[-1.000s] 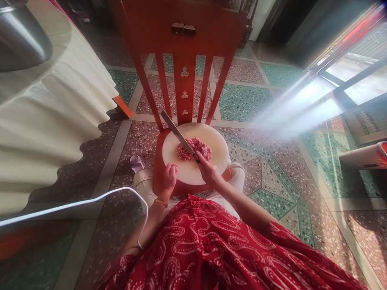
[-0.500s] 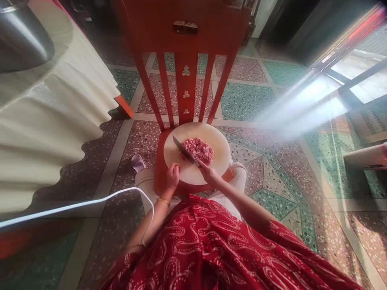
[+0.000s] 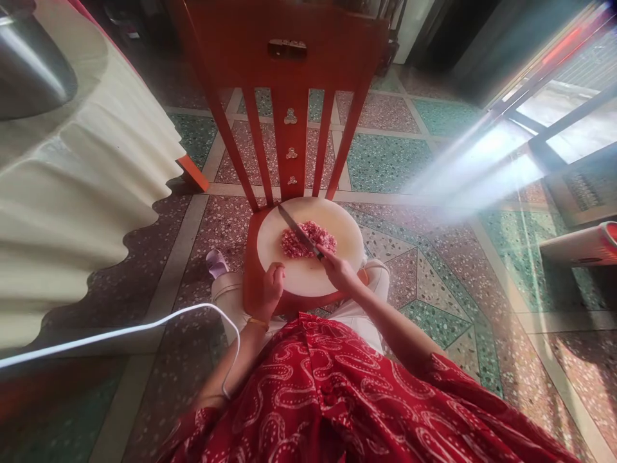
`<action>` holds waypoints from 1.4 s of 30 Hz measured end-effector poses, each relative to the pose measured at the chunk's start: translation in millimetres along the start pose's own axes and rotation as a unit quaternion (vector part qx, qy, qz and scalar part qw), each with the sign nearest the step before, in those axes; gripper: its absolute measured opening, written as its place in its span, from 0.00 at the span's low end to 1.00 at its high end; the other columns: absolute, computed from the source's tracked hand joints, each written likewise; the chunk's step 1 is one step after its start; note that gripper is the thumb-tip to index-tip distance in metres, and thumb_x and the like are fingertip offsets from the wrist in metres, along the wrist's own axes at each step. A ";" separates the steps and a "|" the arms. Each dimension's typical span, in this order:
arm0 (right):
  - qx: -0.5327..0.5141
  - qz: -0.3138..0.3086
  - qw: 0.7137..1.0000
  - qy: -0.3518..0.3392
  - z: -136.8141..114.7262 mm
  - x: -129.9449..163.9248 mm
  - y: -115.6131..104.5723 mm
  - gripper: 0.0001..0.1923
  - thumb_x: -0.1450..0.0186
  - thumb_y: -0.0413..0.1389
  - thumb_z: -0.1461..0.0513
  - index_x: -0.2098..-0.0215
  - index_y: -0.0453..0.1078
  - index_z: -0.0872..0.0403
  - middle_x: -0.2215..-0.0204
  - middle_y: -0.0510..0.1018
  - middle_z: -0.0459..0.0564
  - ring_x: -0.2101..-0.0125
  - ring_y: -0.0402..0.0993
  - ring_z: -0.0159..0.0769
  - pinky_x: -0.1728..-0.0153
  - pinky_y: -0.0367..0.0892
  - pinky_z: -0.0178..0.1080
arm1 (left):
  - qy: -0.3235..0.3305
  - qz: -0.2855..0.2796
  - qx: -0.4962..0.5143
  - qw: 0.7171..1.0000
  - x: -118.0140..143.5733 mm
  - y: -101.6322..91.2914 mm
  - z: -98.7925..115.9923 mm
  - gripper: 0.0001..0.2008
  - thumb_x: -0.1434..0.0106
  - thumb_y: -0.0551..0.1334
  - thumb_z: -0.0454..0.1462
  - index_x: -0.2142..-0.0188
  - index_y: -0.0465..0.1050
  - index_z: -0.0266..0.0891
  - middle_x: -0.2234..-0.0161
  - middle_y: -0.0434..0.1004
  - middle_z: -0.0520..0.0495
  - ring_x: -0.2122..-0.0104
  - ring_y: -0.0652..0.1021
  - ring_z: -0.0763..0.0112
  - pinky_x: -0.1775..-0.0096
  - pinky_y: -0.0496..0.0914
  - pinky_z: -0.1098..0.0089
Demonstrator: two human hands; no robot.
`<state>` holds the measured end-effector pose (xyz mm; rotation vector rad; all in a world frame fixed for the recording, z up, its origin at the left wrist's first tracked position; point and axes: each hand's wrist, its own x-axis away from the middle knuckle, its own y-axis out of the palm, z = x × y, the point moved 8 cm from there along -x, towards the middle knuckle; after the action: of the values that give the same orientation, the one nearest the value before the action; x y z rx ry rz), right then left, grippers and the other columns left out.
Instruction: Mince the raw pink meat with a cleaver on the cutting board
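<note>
Gripping a knife (image 3: 295, 228) by its handle, the right hand (image 3: 341, 273) slants the blade across minced meat (image 3: 322, 235) at mid-frame, keeping itself behind the edge. Left of centre, the left hand (image 3: 274, 283) curls into a loose fist by the near rim of a round board (image 3: 344, 222), perhaps steadying it; whether it pinches the rim is unclear. A red chair (image 3: 254, 267) supports the board, apparently as a low worktop.

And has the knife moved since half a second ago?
Yes: judged against the round board, the knife has shifted, its tip now showing nearer the chair back.
</note>
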<state>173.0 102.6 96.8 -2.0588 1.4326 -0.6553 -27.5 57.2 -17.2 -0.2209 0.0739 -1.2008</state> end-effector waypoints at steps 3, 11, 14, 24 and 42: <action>-0.050 0.081 0.991 -0.099 -27.9 -1.2 -25.0 0.26 0.33 0.43 0.58 0.37 0.55 0.51 0.54 0.76 0.51 0.61 0.74 0.35 0.58 0.67 0.36 | 0.007 0.006 -0.012 1.000 -0.9 -0.6 -0.3 0.09 0.39 0.49 0.39 0.70 0.66 0.41 0.78 0.64 0.54 0.77 0.67 0.75 0.73 0.62 0.75; 0.019 0.002 1.000 0.023 10.5 6.6 7.5 0.23 0.34 0.44 0.60 0.41 0.62 0.50 0.65 0.80 0.49 0.71 0.76 0.36 0.65 0.70 0.37 | 0.002 0.012 -0.011 1.000 -1.2 -0.2 -1.5 0.10 0.39 0.49 0.39 0.70 0.66 0.40 0.78 0.64 0.53 0.77 0.67 0.74 0.74 0.62 0.74; -0.023 0.064 0.996 -0.065 -10.6 9.9 -12.5 0.25 0.33 0.43 0.59 0.38 0.57 0.51 0.60 0.79 0.50 0.67 0.76 0.34 0.62 0.70 0.36 | 0.006 0.002 -0.011 1.000 -1.3 1.3 0.7 0.09 0.39 0.50 0.40 0.70 0.66 0.41 0.78 0.64 0.53 0.77 0.67 0.74 0.74 0.62 0.74; -0.042 0.055 0.997 -0.014 7.0 8.0 -16.2 0.24 0.34 0.43 0.59 0.41 0.62 0.54 0.67 0.80 0.49 0.69 0.76 0.34 0.61 0.70 0.37 | 0.017 -0.001 -0.020 1.000 -1.4 1.3 2.7 0.10 0.39 0.50 0.40 0.69 0.66 0.40 0.78 0.64 0.54 0.77 0.67 0.74 0.73 0.62 0.74; -0.003 0.044 0.999 -0.012 10.9 11.6 1.8 0.26 0.34 0.44 0.58 0.39 0.60 0.55 0.59 0.78 0.55 0.63 0.76 0.39 0.61 0.69 0.38 | 0.011 0.009 -0.049 0.999 -2.3 -0.2 1.0 0.10 0.40 0.50 0.40 0.69 0.67 0.39 0.78 0.65 0.53 0.77 0.67 0.74 0.73 0.62 0.74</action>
<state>182.6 92.9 88.6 -1.9883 1.5050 -0.5899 -28.4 59.4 -16.4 -0.2914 0.1537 -1.1830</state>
